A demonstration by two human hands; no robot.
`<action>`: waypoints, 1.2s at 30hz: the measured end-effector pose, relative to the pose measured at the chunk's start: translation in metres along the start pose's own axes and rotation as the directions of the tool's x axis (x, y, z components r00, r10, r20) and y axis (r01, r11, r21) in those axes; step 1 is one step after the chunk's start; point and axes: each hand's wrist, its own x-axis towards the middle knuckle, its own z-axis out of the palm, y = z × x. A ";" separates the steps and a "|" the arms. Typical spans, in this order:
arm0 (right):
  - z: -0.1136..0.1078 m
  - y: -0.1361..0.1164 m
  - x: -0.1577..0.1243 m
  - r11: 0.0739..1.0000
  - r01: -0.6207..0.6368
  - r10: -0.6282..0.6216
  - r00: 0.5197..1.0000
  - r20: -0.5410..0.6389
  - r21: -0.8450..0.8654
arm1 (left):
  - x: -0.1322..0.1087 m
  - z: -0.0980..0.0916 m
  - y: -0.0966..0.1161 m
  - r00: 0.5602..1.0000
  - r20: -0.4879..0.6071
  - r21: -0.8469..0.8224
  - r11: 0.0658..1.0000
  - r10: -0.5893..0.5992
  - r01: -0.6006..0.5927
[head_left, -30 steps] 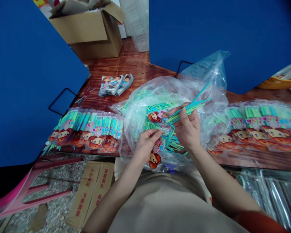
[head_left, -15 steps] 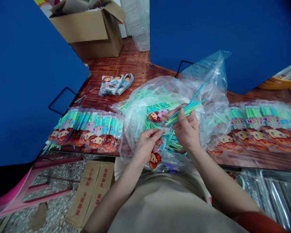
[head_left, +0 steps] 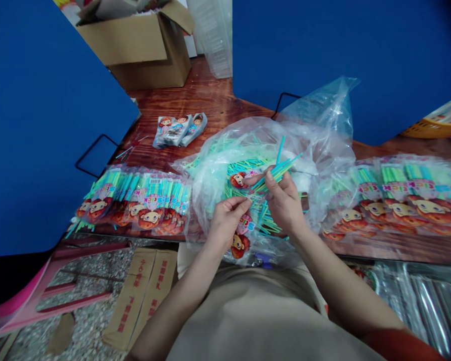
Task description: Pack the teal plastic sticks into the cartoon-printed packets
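My left hand (head_left: 227,218) pinches the upper edge of a small clear packet (head_left: 241,239) printed with a red-haired cartoon figure. In my right hand (head_left: 285,203) is a bundle of thin green and blue sticks (head_left: 281,169), slanting up to the right, one blue stick poking out apart. The bundle's lower ends are close to the packet's top edge; whether they are inside it I cannot tell. Beneath both hands, a large clear plastic bag (head_left: 206,175) lies opened over many loose sticks (head_left: 248,165). Another printed packet (head_left: 240,179) rests on those sticks.
Rows of filled packets lie at left (head_left: 150,200) and right (head_left: 409,195) on the wooden table (head_left: 218,98). Several grey printed packets (head_left: 180,130) sit farther back, near a cardboard box (head_left: 146,50). Blue panels (head_left: 323,50) stand on both sides.
My right hand has moved left and slightly down with the stick bundle, bringing its lower ends closer to the packet. My left hand stays nearly in place, still pinching the packet.
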 end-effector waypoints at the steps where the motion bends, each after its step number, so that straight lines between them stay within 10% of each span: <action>1: -0.001 0.001 0.000 1.000 -0.006 0.006 1.000 0.018 -0.001 | 0.000 0.000 0.001 1.000 -0.009 -0.003 1.000 0.008 -0.008; 36: -0.013 0.000 0.014 0.969 -0.210 0.208 0.978 -0.030 -0.129 | 0.008 -0.005 -0.002 0.998 0.066 -0.117 0.993 0.011 -0.003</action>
